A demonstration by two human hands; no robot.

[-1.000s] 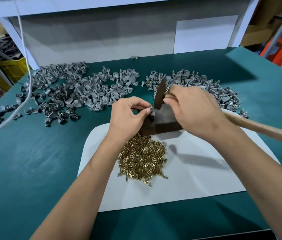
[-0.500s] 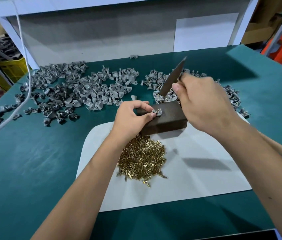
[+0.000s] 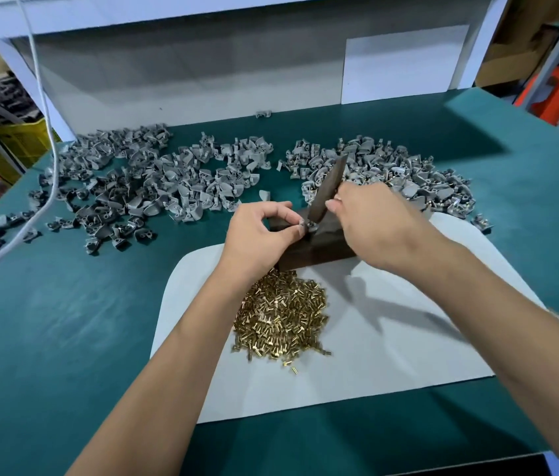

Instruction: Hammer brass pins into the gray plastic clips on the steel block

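Gray plastic clip (image 3: 306,227) sits on top of the steel block (image 3: 319,250), pinched between your left hand (image 3: 260,235) thumb and forefinger. Your right hand (image 3: 377,223) grips the hammer (image 3: 326,192), head touching the clip. Brass pins (image 3: 281,319) heaped just beside the block on white mat (image 3: 391,345). Clip piles (image 3: 154,187) behind, on green table (image 3: 48,321).

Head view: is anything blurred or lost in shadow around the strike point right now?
Head view: the hammer head is motion-smeared over the steel block; the clip pinched by the left hand is small and soft; the right hand casts shadows on the white mat; edges bend from wide-angle distortion.
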